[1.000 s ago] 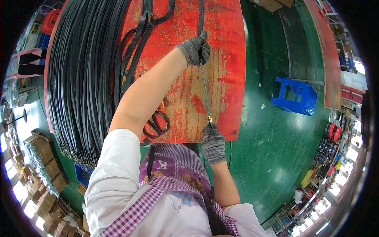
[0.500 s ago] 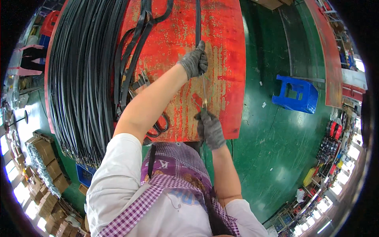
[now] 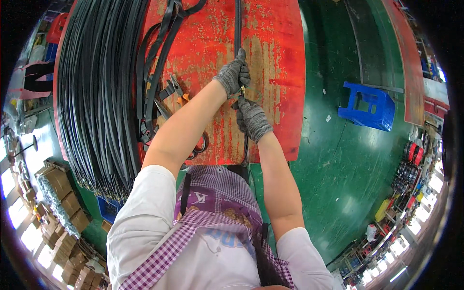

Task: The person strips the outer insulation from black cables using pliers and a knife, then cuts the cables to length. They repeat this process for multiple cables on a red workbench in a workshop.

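Observation:
A long black strap-like strip [image 3: 238,24] runs from the far edge of the red worktop [image 3: 280,58] towards me. My left hand [image 3: 233,75], in a grey knitted glove, is closed round its near end. Just below, my gloved right hand [image 3: 253,118] is closed, with its fingers close to the left hand. A small brass-coloured metal piece [image 3: 242,90] shows in the narrow gap between the hands. The right fingers seem to grip it, but the glove hides most of it. Dark thin strands [image 3: 246,150] hang from below the right hand to the table's near edge.
Left of my arms lies a thick bundle of black strips [image 3: 99,96], with looser looped strips [image 3: 166,48] beside it. Pliers [image 3: 176,86] and scissors with dark handles [image 3: 200,147] lie near my left forearm. A blue plastic stool [image 3: 368,106] stands on the green floor at right.
My right hand has moved up and slightly left, closing the gap to my left hand. The left hand keeps its grip on the strip. The view has shifted slightly.

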Available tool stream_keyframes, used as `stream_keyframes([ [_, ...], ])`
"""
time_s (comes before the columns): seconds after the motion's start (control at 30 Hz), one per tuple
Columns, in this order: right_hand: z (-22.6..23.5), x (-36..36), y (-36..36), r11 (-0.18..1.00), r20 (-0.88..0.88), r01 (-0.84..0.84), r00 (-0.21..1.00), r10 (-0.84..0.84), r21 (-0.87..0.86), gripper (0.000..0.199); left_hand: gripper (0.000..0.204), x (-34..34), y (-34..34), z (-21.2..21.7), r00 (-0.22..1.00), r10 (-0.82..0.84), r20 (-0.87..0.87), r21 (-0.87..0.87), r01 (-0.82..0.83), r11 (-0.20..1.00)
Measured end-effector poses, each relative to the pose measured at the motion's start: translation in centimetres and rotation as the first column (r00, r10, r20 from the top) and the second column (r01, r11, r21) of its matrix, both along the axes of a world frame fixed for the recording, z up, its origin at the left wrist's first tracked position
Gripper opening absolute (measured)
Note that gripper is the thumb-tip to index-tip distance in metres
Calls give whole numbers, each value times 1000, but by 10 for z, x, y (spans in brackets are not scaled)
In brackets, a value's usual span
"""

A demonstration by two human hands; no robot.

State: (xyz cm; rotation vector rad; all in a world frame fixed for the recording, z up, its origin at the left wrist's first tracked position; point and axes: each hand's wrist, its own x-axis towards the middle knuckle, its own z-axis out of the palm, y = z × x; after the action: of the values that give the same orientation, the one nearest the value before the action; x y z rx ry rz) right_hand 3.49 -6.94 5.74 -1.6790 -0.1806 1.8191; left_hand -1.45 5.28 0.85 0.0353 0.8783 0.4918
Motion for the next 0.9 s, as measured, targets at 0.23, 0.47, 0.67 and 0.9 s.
stream_keyframes([
  [0.23, -48, 2, -2, 882, 540, -464, 764, 353, 79, 29, 39, 2, -3, 0, 999, -5, -49, -8, 5, 1000],
  [0.47, -34, -1, 8, 611, 891, -770, 134, 434, -181, 23, 39, 4, -6, 0, 999, -2, -51, 41, 5, 999],
  [0.67, -2, 16, 43, 471, 861, -824, -40, 506, -315, 22, 35, 12, 9, 13, 993, -99, -57, 99, 104, 990],
  [0.9, -39, 44, 20, 462, 903, -885, 146, 405, -65, 27, 34, 25, 32, 28, 986, 163, -37, 58, -161, 985],
])
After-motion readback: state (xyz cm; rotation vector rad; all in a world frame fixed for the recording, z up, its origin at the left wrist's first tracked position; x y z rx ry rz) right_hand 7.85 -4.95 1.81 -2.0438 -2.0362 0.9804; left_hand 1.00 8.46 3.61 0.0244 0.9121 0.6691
